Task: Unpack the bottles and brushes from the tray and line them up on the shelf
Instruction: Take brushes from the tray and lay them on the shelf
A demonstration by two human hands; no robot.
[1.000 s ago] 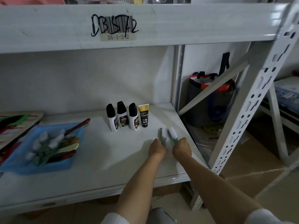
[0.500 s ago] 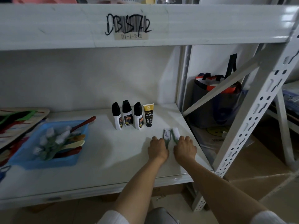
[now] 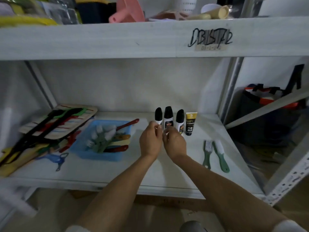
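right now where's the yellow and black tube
In the head view the yellow and black tube stands upright toward the back of the shelf, at the right end of the row of three black-capped bottles, just beyond the right hand.

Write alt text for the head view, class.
Two bare hands, left hand and right hand, hover empty before three black-capped bottles and a tube on a white shelf. Two green brushes lie right; a blue tray of brushes sits left.
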